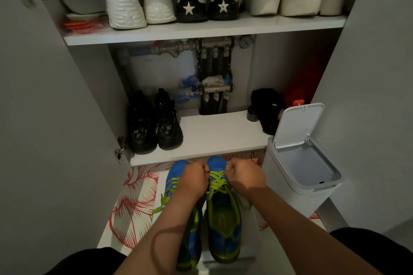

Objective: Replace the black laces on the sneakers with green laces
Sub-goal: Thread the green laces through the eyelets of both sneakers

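**A:** Note the state of your hands.

**B:** Both are clenched. Your left hand (194, 177) and right hand (244, 176) sit knuckles-up at the far, toe end of the right sneaker (223, 230). Each appears to pinch a strand of its green lace (218, 182). The fingertips are hidden under the fists, so the exact pinch cannot be read.

**A:** Why do you hold so far forward?

**B:** Judgement: you take up slack at the lowest crossings, one hand per side so the tension evens out. The lace zigzags over the tongue, and loose strands run back toward the near heel.

**A:** And the other shoe?

**B:** The left sneaker (176, 176) stands just beside the right one, partly under your left forearm. It also carries green lace, and one loose end (159, 206) trails left over the patterned mat (134, 196). No black lace shows on either shoe.

**A:** Why this placement?

**B:** Both sneakers point toes away from you on the floor, before the cabinet's lower shelf (223, 134). That puts the eyelets face-up under your eyes. The bin (290, 176) stands at the right with its lid (297, 125) raised, probably for discards.

**A:** How far along are you?

**B:** Late, by my reading. What remains is snugging and tying.
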Available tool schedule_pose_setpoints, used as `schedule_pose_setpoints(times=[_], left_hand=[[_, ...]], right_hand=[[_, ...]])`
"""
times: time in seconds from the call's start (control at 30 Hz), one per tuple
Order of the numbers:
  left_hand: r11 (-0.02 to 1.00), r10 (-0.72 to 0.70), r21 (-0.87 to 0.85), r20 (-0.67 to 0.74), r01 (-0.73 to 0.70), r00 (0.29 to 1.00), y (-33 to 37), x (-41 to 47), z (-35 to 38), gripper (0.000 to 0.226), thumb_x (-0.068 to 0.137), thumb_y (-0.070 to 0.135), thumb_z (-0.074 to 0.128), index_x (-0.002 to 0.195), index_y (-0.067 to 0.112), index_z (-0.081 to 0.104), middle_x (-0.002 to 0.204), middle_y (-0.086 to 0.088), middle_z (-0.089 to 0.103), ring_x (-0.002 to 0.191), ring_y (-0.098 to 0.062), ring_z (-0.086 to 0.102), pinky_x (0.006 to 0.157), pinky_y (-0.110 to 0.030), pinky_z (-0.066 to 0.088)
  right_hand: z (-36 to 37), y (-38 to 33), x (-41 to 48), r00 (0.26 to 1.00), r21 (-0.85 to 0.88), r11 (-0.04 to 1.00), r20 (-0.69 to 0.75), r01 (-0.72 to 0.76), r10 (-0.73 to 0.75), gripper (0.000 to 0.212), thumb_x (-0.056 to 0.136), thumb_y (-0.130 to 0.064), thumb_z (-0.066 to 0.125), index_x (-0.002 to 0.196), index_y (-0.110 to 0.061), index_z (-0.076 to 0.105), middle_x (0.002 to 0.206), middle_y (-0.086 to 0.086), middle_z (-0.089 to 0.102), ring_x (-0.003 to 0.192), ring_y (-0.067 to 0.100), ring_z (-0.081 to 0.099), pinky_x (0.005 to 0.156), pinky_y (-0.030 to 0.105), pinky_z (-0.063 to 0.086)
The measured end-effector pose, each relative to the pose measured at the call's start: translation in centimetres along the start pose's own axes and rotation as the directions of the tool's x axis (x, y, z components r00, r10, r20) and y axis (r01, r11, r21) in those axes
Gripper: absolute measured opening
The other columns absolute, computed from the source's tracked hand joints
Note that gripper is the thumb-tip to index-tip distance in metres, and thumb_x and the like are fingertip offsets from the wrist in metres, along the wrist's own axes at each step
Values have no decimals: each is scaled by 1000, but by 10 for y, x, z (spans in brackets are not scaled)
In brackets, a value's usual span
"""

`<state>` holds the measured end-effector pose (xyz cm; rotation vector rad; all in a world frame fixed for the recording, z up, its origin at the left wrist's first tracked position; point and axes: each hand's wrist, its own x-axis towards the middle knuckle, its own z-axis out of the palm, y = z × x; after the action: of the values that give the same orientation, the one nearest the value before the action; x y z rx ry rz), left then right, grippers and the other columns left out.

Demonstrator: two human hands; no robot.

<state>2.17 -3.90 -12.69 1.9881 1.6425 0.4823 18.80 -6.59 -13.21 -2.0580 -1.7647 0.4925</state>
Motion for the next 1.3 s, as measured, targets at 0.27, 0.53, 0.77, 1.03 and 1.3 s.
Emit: schedule_pose_setpoints(times=[0.27, 0.53, 0.77, 1.03, 1.3], left_hand=[[983, 176, 21, 198, -184, 964, -8, 1, -11, 14, 90, 23, 66, 90, 21, 79, 90, 5, 76, 82, -6, 67, 76, -26, 55], [931, 241, 232, 191, -282, 952, 5, -6, -8, 22, 85, 7, 50, 69, 20, 58, 82, -6, 62, 78, -24, 59, 68, -36, 48], [975, 92, 190, 132, -117, 987, 0, -9, 0, 12, 88, 3, 48, 85, 13, 55, 94, -12, 63, 85, -27, 61, 67, -32, 45], [998, 67, 9, 19, -67, 998, -7, -5, -4, 5, 92, 16, 59, 90, 12, 57, 84, -7, 66, 80, -23, 62, 69, -32, 48], [974, 206, 73, 126, -216, 970, -6, -4, -11, 17, 92, 23, 64, 88, 14, 78, 91, -3, 71, 83, -17, 65, 74, -34, 54]], right_hand=[[-17, 6, 4, 916, -162, 918, 246, 362, -317, 19, 88, -31, 57, 91, -22, 74, 95, 0, 67, 88, 21, 61, 75, 33, 51], [-4, 2, 2, 844, -456, 714, 220, 532, -489, 15, 89, -21, 56, 81, -16, 67, 85, 6, 62, 73, 26, 63, 56, 30, 34], [-4, 1, 3, 952, -268, 927, 231, 261, -201, 17, 87, -19, 54, 96, -11, 67, 97, 9, 67, 87, 30, 65, 74, 38, 54], [-14, 8, -2, 989, 17, 992, 83, 123, -124, 11, 91, -18, 56, 86, -21, 66, 90, -5, 66, 82, 17, 62, 69, 28, 46], [-21, 4, -4, 941, -28, 956, 185, 291, -282, 18, 92, -30, 64, 100, -22, 78, 102, -2, 74, 93, 18, 66, 81, 34, 54]])
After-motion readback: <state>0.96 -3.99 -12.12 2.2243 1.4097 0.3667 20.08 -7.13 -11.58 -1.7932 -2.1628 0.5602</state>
